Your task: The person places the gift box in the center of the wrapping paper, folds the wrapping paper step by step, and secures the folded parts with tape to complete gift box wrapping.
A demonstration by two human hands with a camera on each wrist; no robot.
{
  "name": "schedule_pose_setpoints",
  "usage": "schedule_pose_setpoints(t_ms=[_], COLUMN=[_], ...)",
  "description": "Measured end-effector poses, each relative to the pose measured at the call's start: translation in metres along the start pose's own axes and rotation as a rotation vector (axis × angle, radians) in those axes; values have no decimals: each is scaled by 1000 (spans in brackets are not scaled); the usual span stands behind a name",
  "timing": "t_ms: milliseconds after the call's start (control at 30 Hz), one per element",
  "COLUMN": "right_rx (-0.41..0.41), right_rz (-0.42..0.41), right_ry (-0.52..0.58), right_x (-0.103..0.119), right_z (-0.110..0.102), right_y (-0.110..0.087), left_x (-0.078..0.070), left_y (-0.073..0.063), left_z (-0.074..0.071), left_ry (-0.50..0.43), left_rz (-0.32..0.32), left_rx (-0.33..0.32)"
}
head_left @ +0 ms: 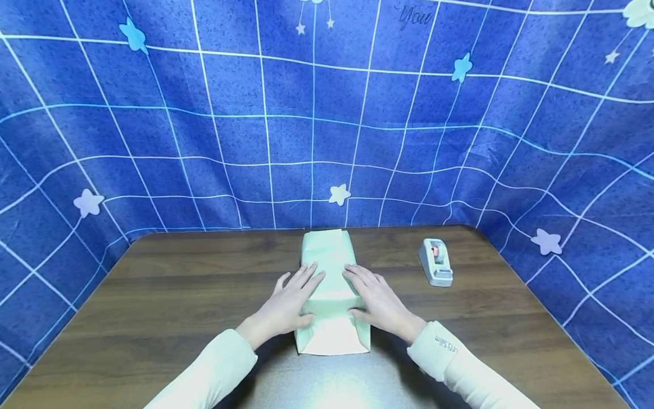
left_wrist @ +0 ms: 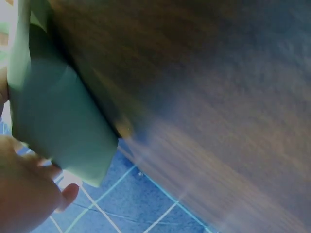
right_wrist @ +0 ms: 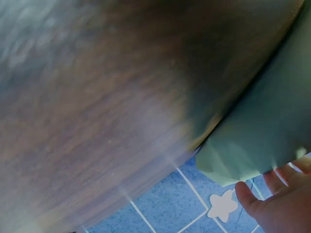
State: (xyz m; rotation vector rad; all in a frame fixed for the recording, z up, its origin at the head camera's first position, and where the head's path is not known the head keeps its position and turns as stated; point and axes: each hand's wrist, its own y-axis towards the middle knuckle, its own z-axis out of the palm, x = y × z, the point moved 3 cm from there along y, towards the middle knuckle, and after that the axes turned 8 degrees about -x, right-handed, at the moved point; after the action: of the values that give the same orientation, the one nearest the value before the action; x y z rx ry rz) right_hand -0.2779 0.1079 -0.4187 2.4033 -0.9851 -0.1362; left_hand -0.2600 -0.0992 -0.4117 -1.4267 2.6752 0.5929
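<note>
A long box wrapped in pale green paper lies on the table between both hands. Its near end shows a paper flap with creased sides, sticking out toward the body. The left hand rests along the box's left upper edge, fingers spread and fairly straight on the paper. Mirroring it, the right hand lies over the right upper edge with extended fingers. The left wrist view shows the box's smooth left side; the right wrist view shows its right side. The underside is hidden.
A light blue tape dispenser with a small roll stands on the right of the brown wooden table. Behind and beside the table hangs a blue curtain with a white grid and stars.
</note>
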Motion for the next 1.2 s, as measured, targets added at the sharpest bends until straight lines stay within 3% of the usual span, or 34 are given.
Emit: schedule_pose_setpoints(t_ms=[367,900,1200], right_rx=[38,54,72], right_rz=[62,86,113], right_ry=[-37,-101,57], right_x=[4,7,5], right_z=[3,8,0], right_y=[2,2,1], left_x=[-6,-5,-6], left_y=[1,1,2], left_z=[9,11,13], left_ry=[215,226,207], left_rz=[10,11,-20], left_rx=[-138,-163,-170])
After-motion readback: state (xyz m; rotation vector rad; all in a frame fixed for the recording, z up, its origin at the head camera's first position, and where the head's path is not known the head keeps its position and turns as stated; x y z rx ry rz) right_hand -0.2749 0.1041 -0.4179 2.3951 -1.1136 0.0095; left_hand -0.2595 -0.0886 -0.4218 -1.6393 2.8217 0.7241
